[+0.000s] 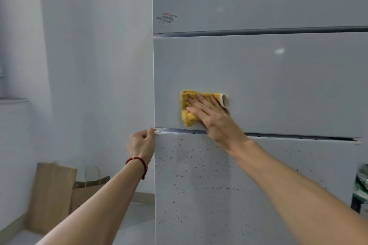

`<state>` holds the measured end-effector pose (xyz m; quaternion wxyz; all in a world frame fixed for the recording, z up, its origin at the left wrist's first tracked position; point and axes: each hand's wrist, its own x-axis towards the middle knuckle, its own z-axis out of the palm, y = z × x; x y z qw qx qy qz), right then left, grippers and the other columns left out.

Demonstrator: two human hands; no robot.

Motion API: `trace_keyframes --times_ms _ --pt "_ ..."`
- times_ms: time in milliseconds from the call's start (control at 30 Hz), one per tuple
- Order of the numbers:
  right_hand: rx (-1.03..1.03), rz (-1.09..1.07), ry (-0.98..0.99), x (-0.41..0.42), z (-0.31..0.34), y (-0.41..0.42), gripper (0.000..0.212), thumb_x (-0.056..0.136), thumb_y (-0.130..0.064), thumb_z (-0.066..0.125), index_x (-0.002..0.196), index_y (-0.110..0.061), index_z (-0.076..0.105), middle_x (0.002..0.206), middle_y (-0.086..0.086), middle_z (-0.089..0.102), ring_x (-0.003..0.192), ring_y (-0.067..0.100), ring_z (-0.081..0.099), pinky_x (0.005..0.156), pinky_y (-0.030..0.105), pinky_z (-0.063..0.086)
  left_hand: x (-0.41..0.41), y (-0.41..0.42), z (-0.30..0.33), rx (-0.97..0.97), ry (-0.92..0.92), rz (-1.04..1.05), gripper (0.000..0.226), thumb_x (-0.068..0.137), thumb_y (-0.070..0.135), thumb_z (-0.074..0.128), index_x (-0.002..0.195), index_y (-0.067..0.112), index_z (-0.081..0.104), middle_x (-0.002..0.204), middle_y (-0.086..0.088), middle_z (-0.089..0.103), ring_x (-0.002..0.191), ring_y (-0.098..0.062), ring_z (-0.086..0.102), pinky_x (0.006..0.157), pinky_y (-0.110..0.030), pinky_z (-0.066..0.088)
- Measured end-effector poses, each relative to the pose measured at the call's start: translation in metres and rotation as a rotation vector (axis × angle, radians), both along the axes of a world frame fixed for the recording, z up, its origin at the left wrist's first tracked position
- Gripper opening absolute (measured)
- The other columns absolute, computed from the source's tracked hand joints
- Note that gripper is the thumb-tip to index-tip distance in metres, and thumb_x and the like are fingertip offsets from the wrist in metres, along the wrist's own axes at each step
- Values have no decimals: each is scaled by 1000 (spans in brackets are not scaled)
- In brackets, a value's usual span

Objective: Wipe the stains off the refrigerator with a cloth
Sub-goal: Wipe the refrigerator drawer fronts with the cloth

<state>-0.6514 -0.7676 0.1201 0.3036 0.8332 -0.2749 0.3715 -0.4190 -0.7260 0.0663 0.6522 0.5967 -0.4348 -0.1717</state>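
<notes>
Two brown paper bags [59, 189] are leaning against the wall at far left. My left hand [141, 143] is curling round the left corner of the refrigerator's [278, 85] speckled bottom door [209, 195]. My right hand [211, 114], fingers straight, is pressing the yellow cloth [188, 105] flat against the middle door, low on its left side.

Pale grey, glossy refrigerator [258, 77], seen from the front, divided into three door panels by horizontal gaps. Upper two panels looking clean, lowest panel covered with many small dark stains [191, 177]. Yellow fluffy cloth [189, 109], crumpled, with a white-edged corner, lying flat against the lower left part of the middle panel.
</notes>
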Motion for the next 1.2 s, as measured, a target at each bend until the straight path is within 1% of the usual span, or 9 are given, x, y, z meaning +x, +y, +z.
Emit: trace_keyframes --times_ms 200,333,433,533,633,800,900,1100,1200 --pt "269 112 -253 48 -4 58 37 105 -15 58 142 -15 60 151 3 56 146 23 44 122 46 33 6 37 -10 -92 -124 76 43 98 37 56 77 2 68 74 -21 67 64 -19 51 63 -32 40" --pt "482 84 26 102 -19 86 33 105 -33 43 133 -29 60 137 -4 64 128 23 56 110 43 42 -5 55 -15 -89 -42 128 34 89 4 55 55 9 51 51 -3 41 57 -23 37 56 -32 29" --pt "565 -55 53 91 -7 80 35 105 -41 40 130 -26 59 133 2 66 120 30 60 95 43 47 -7 60 -17 -130 -27 116 31 96 16 57 66 14 66 55 -1 54 58 -22 45 59 -34 37" --pt "478 -136 38 31 -12 75 40 104 -43 35 117 -18 64 119 3 69 109 26 58 92 45 48 -12 63 -12 -180 -63 90 28 101 28 53 89 24 78 78 4 72 75 -16 63 71 -36 49" --pt "307 -191 -86 -58 -33 67 44 99 -44 34 99 -15 67 103 -2 68 99 19 52 89 44 47 -16 64 -10 -207 -150 104 28 103 28 50 89 26 75 75 -2 70 65 -21 56 60 -34 43" --pt "220 -235 -203 -149 -45 51 39 96 -37 43 105 -11 71 107 1 70 97 22 59 85 41 46 -16 68 -14 -234 -222 146 27 104 22 47 98 21 73 73 -5 66 60 -24 52 56 -30 40" --pt "89 -295 -297 -197 -56 46 39 97 -35 44 106 -9 73 106 3 72 96 24 62 82 37 40 -16 64 -18 -263 -241 160 29 104 24 45 101 20 74 81 -5 68 74 -31 57 67 -43 49" --pt "40 -464 -639 -270 -81 49 42 98 -36 42 106 -6 70 108 9 69 98 31 60 83 43 44 -13 61 -21 -261 -273 147 28 103 30 44 99 21 70 88 -6 68 86 -33 58 77 -51 53" --pt "45 -566 -869 -255 -80 45 37 97 -36 43 98 -6 65 99 11 64 93 31 56 80 40 40 -13 60 -22 -253 -266 134 31 102 32 40 100 23 70 92 -5 68 91 -33 59 80 -53 53"
